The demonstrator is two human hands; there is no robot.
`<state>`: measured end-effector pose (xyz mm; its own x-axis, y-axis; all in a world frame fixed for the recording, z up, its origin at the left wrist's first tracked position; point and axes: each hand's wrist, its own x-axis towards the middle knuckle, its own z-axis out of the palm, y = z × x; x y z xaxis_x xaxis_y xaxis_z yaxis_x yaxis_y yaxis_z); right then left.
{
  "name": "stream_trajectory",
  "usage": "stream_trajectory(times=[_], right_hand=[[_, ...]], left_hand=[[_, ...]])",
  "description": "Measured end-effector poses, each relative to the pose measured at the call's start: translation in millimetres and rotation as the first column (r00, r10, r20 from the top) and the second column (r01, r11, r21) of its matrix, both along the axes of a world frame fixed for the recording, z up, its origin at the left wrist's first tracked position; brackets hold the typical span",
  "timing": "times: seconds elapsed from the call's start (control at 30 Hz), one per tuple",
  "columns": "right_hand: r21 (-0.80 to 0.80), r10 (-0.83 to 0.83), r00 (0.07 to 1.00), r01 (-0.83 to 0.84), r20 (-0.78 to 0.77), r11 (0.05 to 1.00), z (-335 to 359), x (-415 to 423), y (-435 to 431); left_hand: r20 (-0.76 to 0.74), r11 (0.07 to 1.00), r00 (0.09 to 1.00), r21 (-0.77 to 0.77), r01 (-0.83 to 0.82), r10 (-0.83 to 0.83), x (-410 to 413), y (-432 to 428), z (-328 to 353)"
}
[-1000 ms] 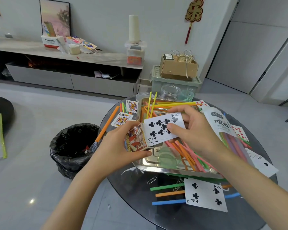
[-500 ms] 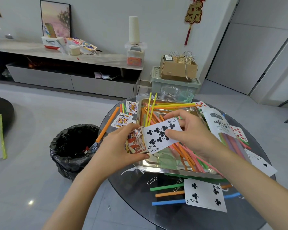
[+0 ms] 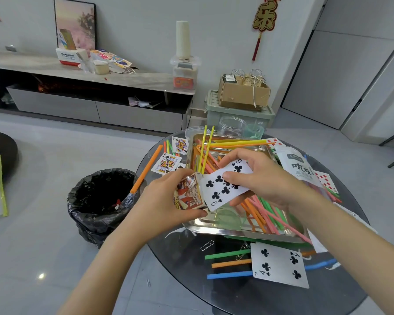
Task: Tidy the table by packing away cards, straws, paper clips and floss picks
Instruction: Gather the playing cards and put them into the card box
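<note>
Hands meet above the steel tray (image 3: 237,231): left hand (image 3: 166,201) grips the card box (image 3: 189,194), right hand (image 3: 262,178) pinches the nine of clubs (image 3: 221,189), its edge against the box. Straws (image 3: 262,214) lie beneath the right hand; four of clubs (image 3: 280,267) on the bench (image 3: 191,280), nearer
</note>
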<state>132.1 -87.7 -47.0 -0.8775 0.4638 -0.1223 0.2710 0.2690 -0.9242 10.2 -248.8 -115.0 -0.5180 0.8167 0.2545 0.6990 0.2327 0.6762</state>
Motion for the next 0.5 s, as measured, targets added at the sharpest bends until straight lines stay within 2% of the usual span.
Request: stream_trajectory(times=[0.1,0.23,0.37,0.5], right_hand=[[-0.010,0.114,0.988,-0.114,0.101,0.993,7,-3,5],[0.024,0.149,0.979,-0.154,0.141,0.988,13,-11,9],[0.150,0.052,0.990,-0.071,0.128,0.986,11,-13,1],[0.359,-0.032,0.999,0.031,-0.006,0.933,1,-11,-15]], left_hand=[[-0.006,1.000,1.000,-0.013,0.013,-0.013,0,1,-1],[-0.009,0.999,0.999,-0.025,0.030,-0.031,3,2,0],[0.000,0.999,0.999,-0.028,0.032,-0.032,3,4,0],[0.002,1.000,1.000,-0.003,-0.006,0.006,0,4,0]])
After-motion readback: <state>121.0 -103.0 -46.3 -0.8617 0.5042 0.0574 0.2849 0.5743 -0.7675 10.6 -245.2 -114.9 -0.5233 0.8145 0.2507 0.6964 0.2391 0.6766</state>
